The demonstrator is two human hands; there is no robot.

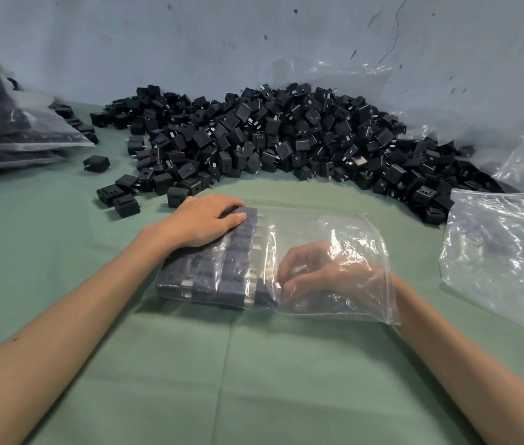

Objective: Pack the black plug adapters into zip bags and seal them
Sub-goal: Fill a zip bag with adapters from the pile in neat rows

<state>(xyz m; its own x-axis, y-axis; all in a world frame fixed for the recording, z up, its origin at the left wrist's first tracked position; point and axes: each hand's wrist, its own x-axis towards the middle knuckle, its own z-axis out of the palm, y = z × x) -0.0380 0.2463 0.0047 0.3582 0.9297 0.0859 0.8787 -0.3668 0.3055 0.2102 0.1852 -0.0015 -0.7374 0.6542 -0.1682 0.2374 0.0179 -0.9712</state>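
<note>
Clear, crinkled zip bag (pixel 344 229) lies flat on the green-clothed bench (pixel 254 364), mid-frame. Inside it, boxy matte-black adapters (pixel 222 271) sit in tight rows along its left half, metal prongs glinting. Left hand (pixel 203 221) rests on top, fingers nearly straight, pressing the rows through the film. Right hand (pixel 315 271) is inside the bag, fingers curled at the rows' edge; glare keeps me from telling whether they hold one. Loose pile (pixel 270 133) behind. Packed bags (pixel 13 133) cut off at left; empty bags (pixel 504 252) at right.
</note>
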